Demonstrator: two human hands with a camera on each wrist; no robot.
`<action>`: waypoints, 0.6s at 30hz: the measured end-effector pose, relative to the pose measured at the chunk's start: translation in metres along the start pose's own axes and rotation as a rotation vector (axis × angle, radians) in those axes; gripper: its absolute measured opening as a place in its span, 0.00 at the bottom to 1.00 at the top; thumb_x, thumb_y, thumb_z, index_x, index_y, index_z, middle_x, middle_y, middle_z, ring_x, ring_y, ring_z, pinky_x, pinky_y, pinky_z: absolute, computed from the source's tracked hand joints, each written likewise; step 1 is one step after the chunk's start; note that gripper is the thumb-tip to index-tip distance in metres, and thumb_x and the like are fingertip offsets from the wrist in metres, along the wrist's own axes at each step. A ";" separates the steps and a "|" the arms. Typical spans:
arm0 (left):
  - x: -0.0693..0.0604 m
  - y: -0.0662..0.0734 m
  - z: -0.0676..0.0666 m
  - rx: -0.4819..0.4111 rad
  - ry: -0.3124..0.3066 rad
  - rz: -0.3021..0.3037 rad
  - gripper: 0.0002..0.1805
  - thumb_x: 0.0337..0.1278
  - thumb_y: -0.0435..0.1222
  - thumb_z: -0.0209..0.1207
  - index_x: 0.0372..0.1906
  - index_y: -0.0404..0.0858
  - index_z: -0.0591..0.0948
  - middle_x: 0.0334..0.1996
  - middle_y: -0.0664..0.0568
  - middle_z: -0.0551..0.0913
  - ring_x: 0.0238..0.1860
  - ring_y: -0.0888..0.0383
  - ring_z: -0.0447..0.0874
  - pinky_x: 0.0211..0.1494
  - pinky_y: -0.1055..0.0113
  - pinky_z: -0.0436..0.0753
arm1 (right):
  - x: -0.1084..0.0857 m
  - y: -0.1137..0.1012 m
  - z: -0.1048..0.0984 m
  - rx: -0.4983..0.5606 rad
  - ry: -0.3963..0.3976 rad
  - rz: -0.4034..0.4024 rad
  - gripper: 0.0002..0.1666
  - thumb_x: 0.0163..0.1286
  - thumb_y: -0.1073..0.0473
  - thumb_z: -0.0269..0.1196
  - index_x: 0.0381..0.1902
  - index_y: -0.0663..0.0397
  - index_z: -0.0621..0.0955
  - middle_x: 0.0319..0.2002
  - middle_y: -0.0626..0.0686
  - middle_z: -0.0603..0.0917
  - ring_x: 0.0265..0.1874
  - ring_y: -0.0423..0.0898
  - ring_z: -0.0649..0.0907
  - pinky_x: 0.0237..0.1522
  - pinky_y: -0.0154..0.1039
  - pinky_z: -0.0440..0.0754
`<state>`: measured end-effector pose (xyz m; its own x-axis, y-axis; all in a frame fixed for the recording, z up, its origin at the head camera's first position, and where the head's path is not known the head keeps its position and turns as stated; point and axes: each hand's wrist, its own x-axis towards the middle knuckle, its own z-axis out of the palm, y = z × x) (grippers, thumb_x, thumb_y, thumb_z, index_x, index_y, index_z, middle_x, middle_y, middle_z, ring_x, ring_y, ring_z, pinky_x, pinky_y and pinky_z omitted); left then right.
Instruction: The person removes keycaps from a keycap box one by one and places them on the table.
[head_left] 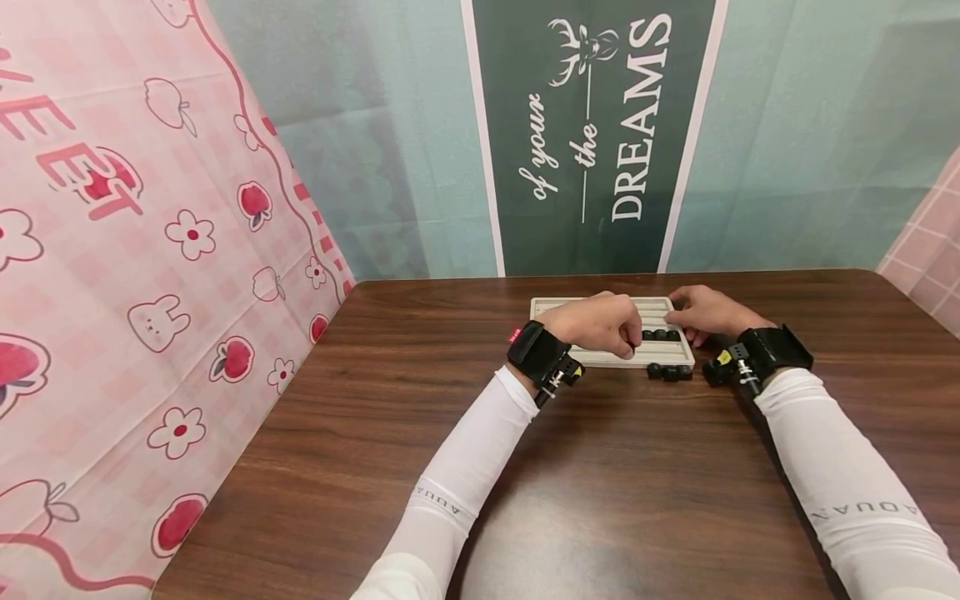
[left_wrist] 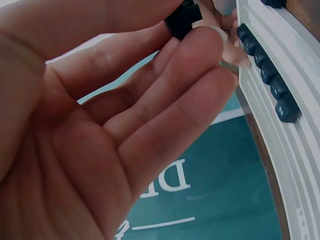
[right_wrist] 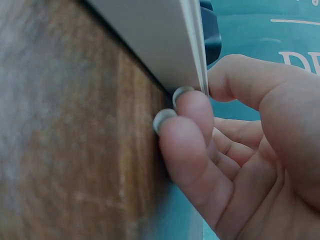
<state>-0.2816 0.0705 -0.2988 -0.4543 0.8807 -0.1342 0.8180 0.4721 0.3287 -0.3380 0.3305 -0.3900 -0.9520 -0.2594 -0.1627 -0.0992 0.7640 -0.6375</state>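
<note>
Between thumb and fingertips my left hand [head_left: 597, 323] [left_wrist: 135, 100] pinches a small black keycap [left_wrist: 183, 20], held over the near part of a white slotted tray [head_left: 600, 358] [left_wrist: 300, 165]. A row of black keycaps [head_left: 660, 335] [left_wrist: 266, 70] sits in one of the tray's slots, to the right of that hand. At the tray's right end my right hand [head_left: 712, 312] [right_wrist: 240, 125] grips the edge, with the thumb on one side and fingertips against the side wall [right_wrist: 160, 35].
Several black keycaps [head_left: 670, 372] lie in a group on the brown wooden table [head_left: 360, 400], just in front of the tray's near right corner. Behind the table hangs a teal and dark green cloth [head_left: 405, 167]; a pink patterned cloth [head_left: 187, 283] is at the left.
</note>
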 end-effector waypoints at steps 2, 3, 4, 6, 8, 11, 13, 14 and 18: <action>0.003 0.002 0.002 0.011 0.009 0.026 0.05 0.55 0.32 0.62 0.30 0.42 0.86 0.23 0.61 0.77 0.28 0.67 0.69 0.32 0.77 0.68 | -0.001 0.000 0.000 0.000 0.001 -0.003 0.33 0.68 0.60 0.56 0.63 0.77 0.62 0.21 0.53 0.78 0.15 0.43 0.80 0.20 0.41 0.82; 0.004 0.002 0.003 0.021 0.014 0.041 0.05 0.55 0.32 0.61 0.28 0.43 0.86 0.22 0.61 0.76 0.27 0.68 0.68 0.32 0.77 0.67 | -0.001 0.001 0.000 0.000 0.001 -0.003 0.32 0.68 0.60 0.56 0.63 0.77 0.62 0.21 0.53 0.78 0.15 0.43 0.80 0.20 0.41 0.82; 0.006 0.003 0.005 0.031 0.023 0.051 0.06 0.55 0.32 0.61 0.27 0.43 0.85 0.21 0.61 0.75 0.26 0.68 0.67 0.31 0.77 0.66 | -0.002 0.000 0.000 -0.001 0.001 -0.004 0.32 0.68 0.60 0.56 0.63 0.77 0.62 0.20 0.52 0.78 0.15 0.43 0.80 0.20 0.41 0.82; 0.010 0.002 0.008 0.050 0.046 0.069 0.09 0.56 0.32 0.60 0.22 0.44 0.81 0.18 0.61 0.70 0.23 0.68 0.64 0.30 0.77 0.63 | -0.002 0.001 0.000 -0.004 0.001 -0.008 0.32 0.68 0.61 0.56 0.63 0.78 0.62 0.20 0.53 0.78 0.15 0.43 0.80 0.20 0.41 0.82; 0.013 0.002 0.012 0.073 0.071 0.072 0.11 0.56 0.32 0.60 0.19 0.45 0.78 0.17 0.61 0.66 0.22 0.67 0.61 0.30 0.77 0.60 | -0.003 0.000 0.000 -0.004 0.000 -0.007 0.32 0.68 0.61 0.56 0.63 0.78 0.62 0.20 0.53 0.78 0.14 0.43 0.79 0.20 0.41 0.82; 0.018 0.000 0.018 0.092 0.090 0.064 0.11 0.56 0.31 0.60 0.20 0.44 0.78 0.17 0.59 0.65 0.22 0.66 0.61 0.30 0.77 0.60 | -0.002 0.000 0.000 -0.006 0.001 -0.006 0.33 0.68 0.60 0.56 0.63 0.77 0.62 0.20 0.53 0.77 0.15 0.43 0.79 0.20 0.41 0.82; 0.022 -0.001 0.021 0.109 0.099 0.064 0.08 0.56 0.32 0.60 0.23 0.43 0.80 0.18 0.59 0.68 0.24 0.66 0.63 0.31 0.77 0.62 | -0.002 0.000 0.000 -0.010 0.002 0.001 0.33 0.68 0.59 0.56 0.63 0.76 0.62 0.20 0.52 0.77 0.15 0.43 0.79 0.20 0.41 0.82; 0.024 -0.001 0.023 0.116 0.102 0.064 0.06 0.56 0.32 0.60 0.25 0.42 0.82 0.20 0.60 0.70 0.25 0.66 0.65 0.31 0.78 0.63 | -0.002 0.000 0.000 -0.012 0.001 0.003 0.33 0.69 0.59 0.56 0.64 0.76 0.62 0.21 0.52 0.77 0.15 0.43 0.79 0.21 0.41 0.82; 0.028 -0.003 0.028 0.148 0.116 0.051 0.04 0.56 0.33 0.61 0.32 0.42 0.85 0.25 0.60 0.76 0.30 0.67 0.69 0.36 0.79 0.67 | -0.001 0.000 -0.001 -0.019 0.000 0.003 0.33 0.69 0.57 0.56 0.64 0.74 0.63 0.21 0.53 0.77 0.16 0.43 0.79 0.21 0.41 0.82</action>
<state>-0.2871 0.0953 -0.3296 -0.4412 0.8973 -0.0091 0.8802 0.4347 0.1905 -0.3371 0.3309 -0.3892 -0.9522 -0.2574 -0.1644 -0.1022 0.7757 -0.6227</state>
